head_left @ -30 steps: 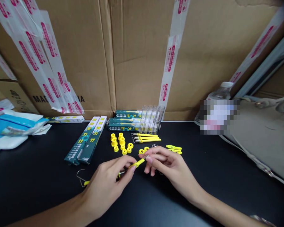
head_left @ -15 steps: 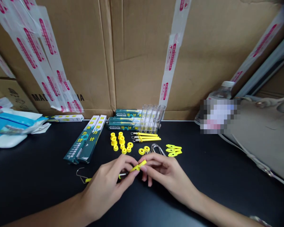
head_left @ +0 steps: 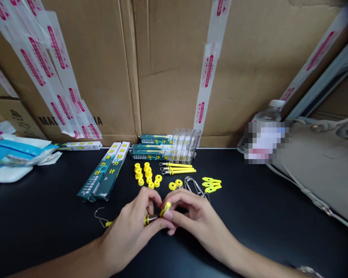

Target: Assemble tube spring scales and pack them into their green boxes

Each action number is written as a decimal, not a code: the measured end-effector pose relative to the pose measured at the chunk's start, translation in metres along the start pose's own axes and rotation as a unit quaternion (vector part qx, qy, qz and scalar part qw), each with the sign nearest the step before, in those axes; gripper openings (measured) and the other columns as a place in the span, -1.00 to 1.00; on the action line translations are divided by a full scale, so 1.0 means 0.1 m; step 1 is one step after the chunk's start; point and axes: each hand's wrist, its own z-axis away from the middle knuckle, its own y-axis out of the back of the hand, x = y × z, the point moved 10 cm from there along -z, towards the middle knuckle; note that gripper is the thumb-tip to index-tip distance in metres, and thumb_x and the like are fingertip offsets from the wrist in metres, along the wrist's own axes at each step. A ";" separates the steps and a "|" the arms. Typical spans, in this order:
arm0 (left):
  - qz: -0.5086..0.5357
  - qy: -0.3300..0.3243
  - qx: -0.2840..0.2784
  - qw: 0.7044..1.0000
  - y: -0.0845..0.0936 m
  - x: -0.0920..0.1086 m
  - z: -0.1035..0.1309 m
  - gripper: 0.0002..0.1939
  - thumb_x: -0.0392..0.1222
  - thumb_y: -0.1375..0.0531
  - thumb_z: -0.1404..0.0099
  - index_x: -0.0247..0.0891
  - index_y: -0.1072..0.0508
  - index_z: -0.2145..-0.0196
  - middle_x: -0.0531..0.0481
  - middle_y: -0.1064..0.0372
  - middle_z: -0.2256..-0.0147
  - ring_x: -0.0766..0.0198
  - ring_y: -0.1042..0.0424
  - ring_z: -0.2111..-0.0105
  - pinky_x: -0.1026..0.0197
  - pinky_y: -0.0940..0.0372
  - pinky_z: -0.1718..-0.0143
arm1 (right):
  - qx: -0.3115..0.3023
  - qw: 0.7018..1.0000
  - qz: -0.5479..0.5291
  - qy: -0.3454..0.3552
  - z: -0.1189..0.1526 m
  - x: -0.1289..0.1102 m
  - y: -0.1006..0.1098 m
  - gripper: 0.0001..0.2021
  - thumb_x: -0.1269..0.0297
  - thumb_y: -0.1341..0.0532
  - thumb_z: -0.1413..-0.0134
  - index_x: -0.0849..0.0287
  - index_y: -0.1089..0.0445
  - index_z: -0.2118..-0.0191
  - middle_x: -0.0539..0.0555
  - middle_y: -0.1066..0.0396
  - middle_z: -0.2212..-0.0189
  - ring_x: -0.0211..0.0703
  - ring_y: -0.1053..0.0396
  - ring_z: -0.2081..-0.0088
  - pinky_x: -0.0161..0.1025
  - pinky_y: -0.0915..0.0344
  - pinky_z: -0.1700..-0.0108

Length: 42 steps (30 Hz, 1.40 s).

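My left hand [head_left: 130, 224] is closed around a thin spring-scale rod, most of which its palm and fingers hide. A bent wire hook [head_left: 100, 217] with a yellow end sticks out to the left of this hand. On its other side a metal spring end [head_left: 152, 217] with a yellow collar [head_left: 146, 220] shows between thumb and fingers. My right hand [head_left: 197, 216] pinches a small yellow plastic piece [head_left: 167, 207] between thumb and fingertips, right at the spring end. Whether the piece and the spring are joined cannot be seen. The two hands' fingertips meet.
Beyond my hands lie several yellow collars [head_left: 139, 173], yellow rods with springs [head_left: 179, 170], wire hooks [head_left: 194, 185] and flat yellow pieces [head_left: 211, 184]. Clear tubes [head_left: 185, 144] lean on green boxes [head_left: 149, 148]. More boxes [head_left: 104, 170] lie left; a bottle [head_left: 274, 112] and bag [head_left: 321, 154] stand right.
The yellow piece has tipped more upright and moved slightly left and down. My right hand has shifted left, closer to my left hand, and more of the spring end shows.
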 end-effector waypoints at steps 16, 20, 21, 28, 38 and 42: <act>-0.017 -0.058 0.074 0.995 0.38 0.51 -0.47 -0.85 -0.16 -0.08 -0.42 -0.16 -0.32 0.08 -0.03 -0.43 0.13 0.19 -0.46 0.12 0.10 -0.37 0.06 | 0.097 0.995 -0.016 -0.021 0.00 -0.10 0.26 -0.73 0.08 -0.44 0.06 0.19 -0.49 0.43 -0.01 -0.46 0.46 -0.21 -0.50 0.44 -0.25 -0.53 0.28; -0.017 -0.108 0.067 0.992 0.37 0.44 -1.16 -0.52 -0.14 -0.29 -0.25 -0.27 -0.30 -0.08 -0.20 -0.42 -0.05 0.09 -0.43 -0.04 0.03 -0.35 -0.03 | 0.102 0.993 -0.043 -0.028 -0.04 -0.06 0.29 -0.69 0.06 -0.46 0.09 0.21 -0.49 0.42 0.00 -0.47 0.46 -0.19 -0.52 0.41 -0.22 -0.56 0.25; -0.020 -0.108 0.060 0.992 0.34 0.39 -1.31 -0.43 -0.13 -0.34 -0.19 -0.30 -0.29 -0.11 -0.23 -0.42 -0.07 0.07 -0.44 -0.04 0.03 -0.35 -0.03 | 0.105 0.993 -0.048 -0.028 -0.04 -0.05 0.30 -0.69 0.06 -0.46 0.09 0.21 -0.49 0.42 0.00 -0.46 0.46 -0.19 -0.52 0.41 -0.21 -0.57 0.24; -0.064 -0.115 0.016 0.991 0.09 0.20 -1.72 -0.67 -0.02 -0.37 -0.15 -0.29 -0.57 0.20 -0.20 -0.53 0.04 -0.03 -0.47 0.00 -0.02 -0.32 -0.03 | 0.119 0.990 -0.074 -0.027 -0.07 -0.01 0.38 -0.70 0.11 -0.48 0.12 0.23 -0.48 0.39 -0.01 -0.47 0.46 -0.23 -0.52 0.42 -0.26 -0.56 0.25; 0.017 -0.077 0.040 0.996 0.36 0.12 -1.61 -0.82 -0.10 -0.27 -0.26 -0.26 -0.57 0.27 -0.09 -0.58 0.19 0.08 -0.51 0.13 0.04 -0.30 -0.01 | 0.114 0.992 -0.044 -0.024 -0.05 -0.03 0.36 -0.69 0.08 -0.48 0.14 0.23 -0.50 0.42 -0.02 -0.45 0.46 -0.30 -0.41 0.45 -0.34 -0.47 0.35; 0.117 -0.048 0.029 0.992 0.49 0.18 -1.43 -0.70 0.00 -0.18 -0.33 -0.31 -0.49 0.21 -0.14 -0.56 0.21 0.12 -0.52 0.17 0.09 -0.36 0.07 | 0.117 0.992 -0.030 -0.026 -0.05 -0.05 0.38 -0.67 0.06 -0.48 0.16 0.22 -0.49 0.41 -0.01 -0.47 0.47 -0.27 -0.43 0.41 -0.33 -0.44 0.26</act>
